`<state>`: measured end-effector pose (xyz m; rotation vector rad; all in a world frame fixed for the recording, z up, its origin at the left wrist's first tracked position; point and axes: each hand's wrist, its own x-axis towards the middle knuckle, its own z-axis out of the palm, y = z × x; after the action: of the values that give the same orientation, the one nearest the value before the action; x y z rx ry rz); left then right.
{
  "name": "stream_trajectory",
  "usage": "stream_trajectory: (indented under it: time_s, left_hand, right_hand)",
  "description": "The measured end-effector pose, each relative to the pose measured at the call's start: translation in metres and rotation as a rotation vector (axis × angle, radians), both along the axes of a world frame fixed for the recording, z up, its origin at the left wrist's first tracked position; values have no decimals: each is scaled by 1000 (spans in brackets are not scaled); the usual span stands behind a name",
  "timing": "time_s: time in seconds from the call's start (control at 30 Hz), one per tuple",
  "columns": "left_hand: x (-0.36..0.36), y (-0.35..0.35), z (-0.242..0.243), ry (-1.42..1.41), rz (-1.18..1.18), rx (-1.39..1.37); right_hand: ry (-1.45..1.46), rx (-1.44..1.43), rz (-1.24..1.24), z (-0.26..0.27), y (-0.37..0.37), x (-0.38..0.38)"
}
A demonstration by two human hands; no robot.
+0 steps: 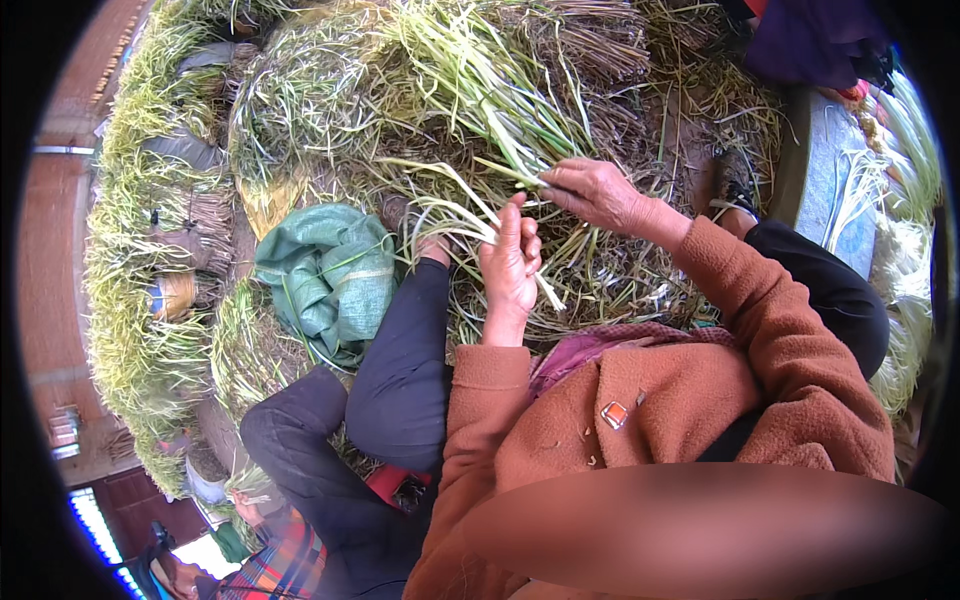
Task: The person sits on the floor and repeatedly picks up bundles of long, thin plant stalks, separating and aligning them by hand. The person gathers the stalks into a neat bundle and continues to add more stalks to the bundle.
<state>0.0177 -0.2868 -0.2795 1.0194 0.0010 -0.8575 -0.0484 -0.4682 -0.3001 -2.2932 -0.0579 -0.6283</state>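
Observation:
My left hand is closed around a small bunch of pale stalks, its thumb pointing up. Their leafy ends fan out to the left, and their white ends stick out below the fist on the right. Just above and to the right, my right hand pinches the end of a green-white stalk between thumb and fingers. That stalk lies at the lower tip of a heap of long green leafy stalks. Under both hands is a litter of loose, partly dried leaves.
A crumpled green woven sack lies by my left leg. Tied bundles of stalks line the left side. Bundled reddish stems lie at the top. On the right, white stalks rest on a pale blue surface. A person in a plaid sleeve sits lower left.

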Motion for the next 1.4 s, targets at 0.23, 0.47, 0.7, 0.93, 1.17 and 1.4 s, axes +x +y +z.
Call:
stream_trajectory:
  time_s: [0.23, 0.47, 0.7, 0.93, 1.17, 1.4]
  left_hand:
    - [-5, -6, -5, -47, 66, 66]
    - [-2, -6, -8, -153, 179, 43]
    - [-1, -6, -5, -248, 151, -14]
    - [-2, -5, 3, -309, 64, 8]
    - [-6, -5, -4, -376, 186, 118]
    - [-8, -4, -3, -513, 309, 74]
  right_hand:
    - [-17, -213, 203, 6, 7, -3]
    - [155, 157, 173, 2, 9, -4]
    - [576, 465, 287, 4, -1, 7]
    - [659, 788, 349, 3, -3, 10]
    - [366, 378, 69, -4, 6, 18]
    - [308, 362, 8, -11, 5, 20]
